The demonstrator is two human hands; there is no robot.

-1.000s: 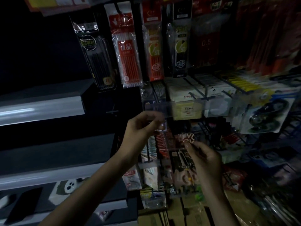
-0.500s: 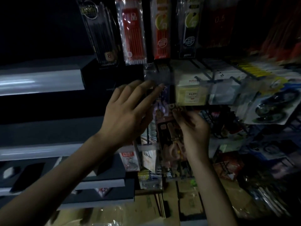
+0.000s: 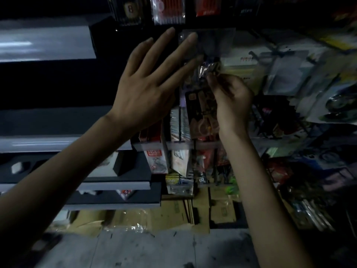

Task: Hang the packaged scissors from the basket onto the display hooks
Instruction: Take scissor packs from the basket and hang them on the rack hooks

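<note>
A dark packaged pair of scissors (image 3: 200,111) hangs upright in front of the display rack, its crinkled top edge pinched by my right hand (image 3: 230,97). The pack's top sits right at a clear price-tag holder (image 3: 208,41) on the end of a display hook; the hook's wire is hidden behind it. My left hand (image 3: 148,84) is raised just left of the pack with fingers spread straight, fingertips reaching up against the clear tag holder. It holds nothing. No basket is in view.
Grey shelves (image 3: 46,43) step down on the left. Hanging pen packs (image 3: 170,10) fill the top. More hooks with boxed and bagged goods (image 3: 289,74) crowd the right. Flattened cardboard (image 3: 173,211) lies on the floor below.
The view has tilted down and closer. My right hand lifted the scissors pack up to the hook's tag. My left hand let go of its pinch and spread open beside the tag.
</note>
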